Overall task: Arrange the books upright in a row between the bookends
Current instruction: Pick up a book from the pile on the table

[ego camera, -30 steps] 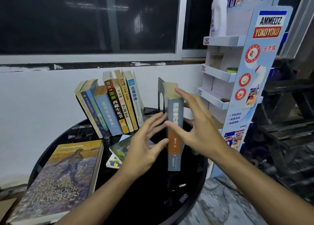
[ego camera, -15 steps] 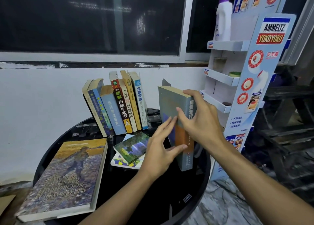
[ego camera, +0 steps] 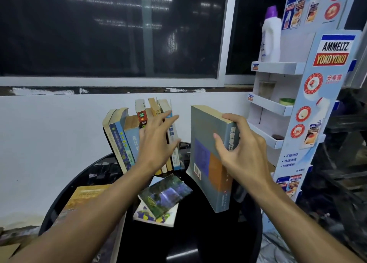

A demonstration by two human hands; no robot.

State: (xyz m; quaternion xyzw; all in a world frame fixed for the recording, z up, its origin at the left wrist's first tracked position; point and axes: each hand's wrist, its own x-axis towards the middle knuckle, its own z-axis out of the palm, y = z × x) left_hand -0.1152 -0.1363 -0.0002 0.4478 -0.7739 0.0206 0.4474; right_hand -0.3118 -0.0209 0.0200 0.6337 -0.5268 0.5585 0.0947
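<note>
Thick grey book (ego camera: 206, 155), blue-and-orange cover; held upright.

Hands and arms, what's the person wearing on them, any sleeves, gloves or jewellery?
Nothing worn shows. The left hand and right hand are bare: no gloves, rings or watch. The left forearm and right forearm are bare too, no sleeve in view.

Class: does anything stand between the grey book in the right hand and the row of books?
Only the left hand, spread across the row's right end, facing the grey book; nothing else shows in the gap.
</note>
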